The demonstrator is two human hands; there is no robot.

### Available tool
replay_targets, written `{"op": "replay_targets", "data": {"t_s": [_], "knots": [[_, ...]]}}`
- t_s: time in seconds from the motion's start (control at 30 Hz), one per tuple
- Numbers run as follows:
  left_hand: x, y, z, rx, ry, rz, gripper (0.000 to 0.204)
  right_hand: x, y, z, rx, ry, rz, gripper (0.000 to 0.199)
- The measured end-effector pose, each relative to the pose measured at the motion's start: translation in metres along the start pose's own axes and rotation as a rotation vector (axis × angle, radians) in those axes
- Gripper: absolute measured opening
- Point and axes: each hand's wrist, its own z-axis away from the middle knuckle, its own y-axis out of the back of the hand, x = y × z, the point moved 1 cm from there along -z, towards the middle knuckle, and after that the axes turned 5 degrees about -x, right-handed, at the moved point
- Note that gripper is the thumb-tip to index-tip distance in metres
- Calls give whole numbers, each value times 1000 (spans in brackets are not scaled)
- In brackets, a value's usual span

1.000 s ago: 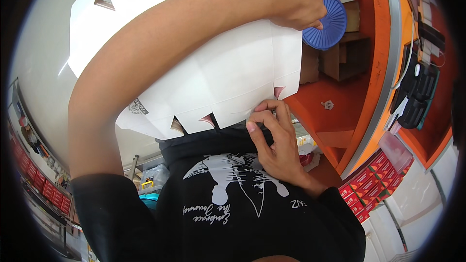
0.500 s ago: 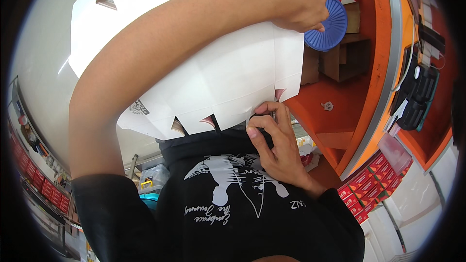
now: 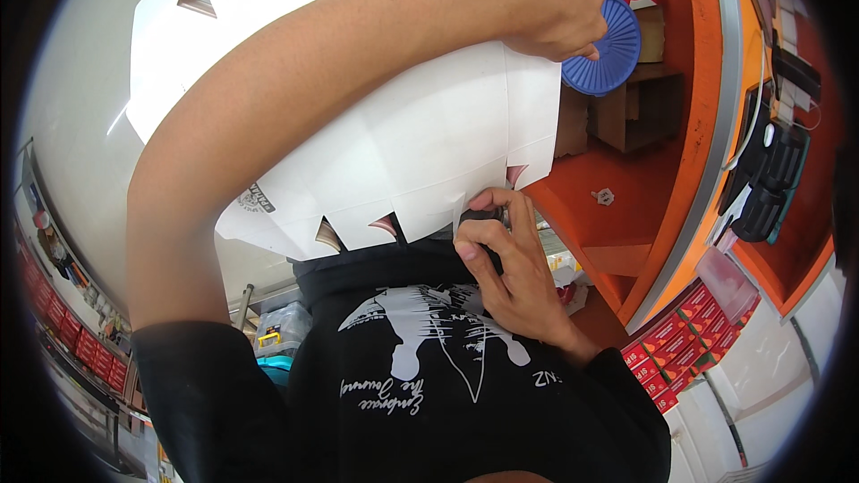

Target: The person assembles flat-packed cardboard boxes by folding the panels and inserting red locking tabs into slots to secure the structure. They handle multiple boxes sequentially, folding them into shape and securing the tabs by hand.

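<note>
A flat white cardboard box blank [image 3: 420, 125] with fold lines and cut slots lies in front of my body, its near edge against my black shirt. My left forearm crosses over it from lower left to upper right. My left hand [image 3: 555, 4] is at the blank's far right, knuckles up and fingers curled; what is under the fingers is hidden. My right hand [image 3: 514, 259] is closed at the blank's near edge, pinching a small flap there between thumb and fingers. Something dark shows between these fingers; I cannot tell what it is.
Beside my left hand is a round blue ribbed plastic lid [image 3: 608, 45]. An orange shelf [image 3: 617, 188] on the right holds a brown cardboard box [image 3: 637, 107]. Red packs [image 3: 680, 335] are stacked at lower right. A clear plastic case [image 3: 284, 326] is at lower left.
The flap by my right fingers stands up a little more, and the fingers have shifted slightly. My left arm and the blank are almost unmoved.
</note>
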Motion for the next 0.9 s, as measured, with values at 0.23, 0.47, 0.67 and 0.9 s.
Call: {"op": "replay_targets", "data": {"t_s": [0.23,0.47,0.67,0.9], "knots": [[1,0,-2,-13,5,-14,42,-1,5,2,-49,-14,-74,14],[-1,2,4,33,-28,43,40,-1,7,2,-70,-16,-85,15],[0,0,4,57,-42,35,40,4,9,7,-148,-9,-120,15],[3,0,5,84,-2,69,44,8,22,15,-234,73,-257,11]]}}
